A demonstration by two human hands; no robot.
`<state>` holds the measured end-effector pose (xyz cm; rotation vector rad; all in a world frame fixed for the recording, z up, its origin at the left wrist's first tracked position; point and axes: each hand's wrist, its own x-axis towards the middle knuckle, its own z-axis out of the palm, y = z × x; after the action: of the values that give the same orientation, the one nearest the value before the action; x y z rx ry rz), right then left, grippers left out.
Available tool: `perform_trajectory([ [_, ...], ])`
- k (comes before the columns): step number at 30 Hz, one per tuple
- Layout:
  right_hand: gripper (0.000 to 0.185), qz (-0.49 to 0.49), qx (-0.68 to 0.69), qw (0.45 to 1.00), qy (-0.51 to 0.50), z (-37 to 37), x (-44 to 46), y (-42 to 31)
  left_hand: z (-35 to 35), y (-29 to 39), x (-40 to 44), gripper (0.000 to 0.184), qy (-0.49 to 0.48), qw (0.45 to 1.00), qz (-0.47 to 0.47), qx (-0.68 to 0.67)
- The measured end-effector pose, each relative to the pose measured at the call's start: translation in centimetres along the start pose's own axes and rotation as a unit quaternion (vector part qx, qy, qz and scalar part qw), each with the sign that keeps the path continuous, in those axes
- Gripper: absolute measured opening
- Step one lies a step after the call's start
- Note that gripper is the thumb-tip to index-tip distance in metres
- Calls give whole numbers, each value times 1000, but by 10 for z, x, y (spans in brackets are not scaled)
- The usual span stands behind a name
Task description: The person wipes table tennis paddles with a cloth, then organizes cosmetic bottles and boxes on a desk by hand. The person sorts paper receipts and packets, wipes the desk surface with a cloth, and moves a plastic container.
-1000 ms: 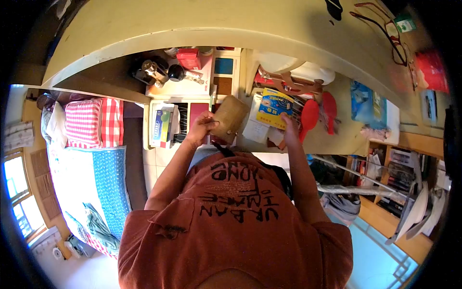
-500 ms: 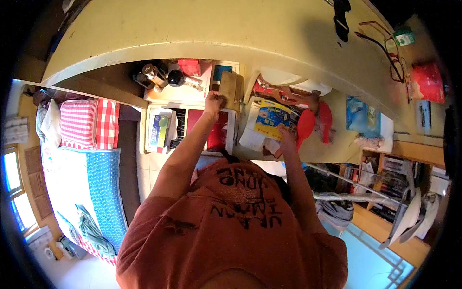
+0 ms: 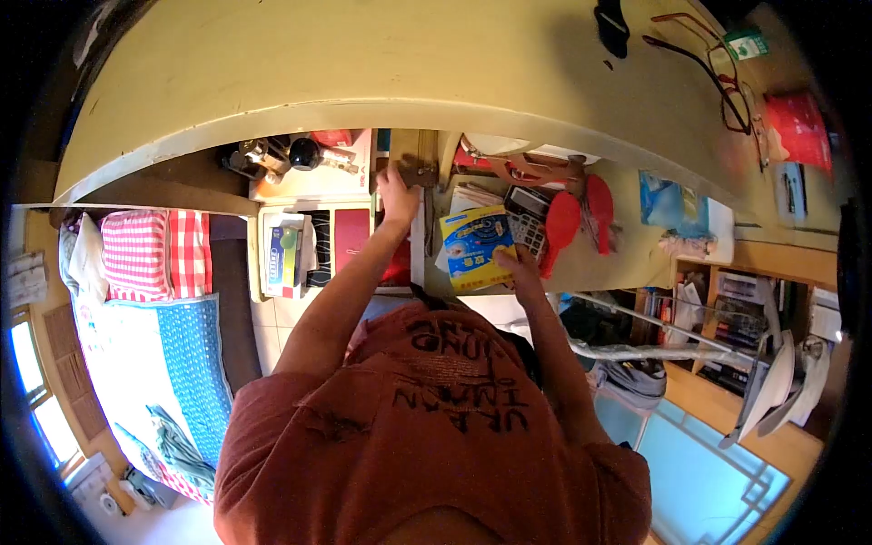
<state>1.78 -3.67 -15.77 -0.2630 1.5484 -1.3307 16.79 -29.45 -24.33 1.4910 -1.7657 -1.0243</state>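
Packet (image 3: 474, 243), probably light, bendy and slick, best pinched by an edge, is over the drawer (image 3: 636, 247)'s near left corner, the right hand (image 3: 524, 271) closed on its near right corner, the left hand (image 3: 397, 198) half-curled against a brown case (image 3: 419, 165), grip unclear.

Illumination is uneven. The wood-framed window (image 3: 56, 434) at the left is overexposed to white; the white sheet section (image 3: 136, 354) of the bed also loses detail. The yellow, curved-edge tabletop (image 3: 363, 68) is moderately bright, with a soft shadow beside the black strap-like object (image 3: 613, 32). The brown recess (image 3: 173, 168) beneath it is dim. Wide-angle distortion bows the tabletop's front edge. Black vignetting masks the corners. Large print on the yellow-and-blue rectangular packet (image 3: 474, 247) is distinct; fine print is unresolved. The red packet (image 3: 799, 127) near the right border appears soft.
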Motion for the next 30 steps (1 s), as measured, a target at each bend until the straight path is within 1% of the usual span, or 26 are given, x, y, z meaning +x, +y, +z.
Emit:
perform_trajectory([
  [1, 31, -1, 1, 1000, 1, 4, 0, -4, -16, 8, -13, 70, -85, 992, 91, 12],
  [2, 32, -6, -38, 999, -16, 8, 2, -8, -15, 3, -26, 66, -140, 980, 105, -93],
  [3, 32, -11, -77, 996, -34, 11, 4, -11, -26, 18, -40, 61, -249, 951, -7, -184],
  [4, 32, -10, -75, 997, -35, 14, 8, -13, -30, 22, -49, 57, -342, 884, -96, -304],
  [6, 34, -3, -154, 986, -68, 21, 18, -18, -60, 41, -57, 53, -489, 846, -79, -196],
  [7, 37, 16, -188, 977, -102, 33, 12, -42, -71, 44, -57, 53, -486, 848, -80, -196],
  [8, 37, 14, -189, 976, -105, 39, 17, -45, -81, 45, -56, 51, -509, 815, -141, -241],
  [9, 39, -70, -180, 978, -75, 47, 20, -46, -88, 43, -56, 50, -528, 774, -201, -285],
  [10, 41, -154, -169, 972, -46, 65, 16, -59, -88, 35, -59, 50, -526, 776, -200, -286],
  [11, 43, -89, -111, 990, -8, 76, 3, -75, -86, 23, -63, 49, -483, 745, -261, -379],
  [12, 43, -91, -112, 989, -12, 83, 3, -72, -88, 18, -66, 48, -432, 704, -318, -465],
  [13, 43, -186, -155, 970, 35, 88, 5, -68, -92, 14, -67, 47, -400, 704, -312, -497],
  [14, 44, -278, -194, 937, 83, 93, 6, -66, -93, 9, -68, 47, -398, 706, -310, -498],
  [15, 45, -236, -160, 957, 53, 101, 1, -70, -94, 5, -70, 47, -374, 693, -312, -531],
  [16, 45, -237, -161, 957, 51, 103, 4, -64, -93, -1, -72, 48, -349, 679, -314, -564],
  [18, 44, -300, -264, 916, 38, 110, 9, -55, -94, -11, -71, 49, -351, 674, -308, -572],
  [19, 41, -248, -218, 943, 35, 117, 6, -52, -98, -13, -73, 49, -362, 675, -297, -570],
  [20, 41, -249, -218, 943, 32, 123, 3, -52, -103, -15, -74, 49, -373, 676, -287, -567],
  [22, 38, -363, -333, 869, 49, 139, -11, -62, -105, -20, -80, 48, -369, 691, -277, -556],
  [23, 30, -367, -349, 861, 42, 149, -23, -71, -107, -22, -82, 49, -387, 655, -267, -592],
  [24, 30, -367, -348, 862, 40, 154, -28, -74, -110, -25, -83, 51, -403, 617, -257, -625],
  [25, 27, -420, -369, 829, 15, 158, -31, -76, -111, -27, -85, 57, -396, 606, -275, -633],
  [26, 25, -471, -388, 793, -9, 161, -34, -78, -113, -30, -85, 57, -393, 606, -276, -634],
  [27, 24, -491, -390, 779, 4, 167, -39, -80, -118, -26, -85, 58, -398, 605, -267, -636],
  [28, 24, -490, -390, 779, 3, 169, -40, -78, -121, -24, -86, 58, -404, 603, -258, -638],
  [30, 25, -466, -353, 811, 9, 172, -42, -77, -120, -26, -86, 59, -405, 596, -250, -647],
])
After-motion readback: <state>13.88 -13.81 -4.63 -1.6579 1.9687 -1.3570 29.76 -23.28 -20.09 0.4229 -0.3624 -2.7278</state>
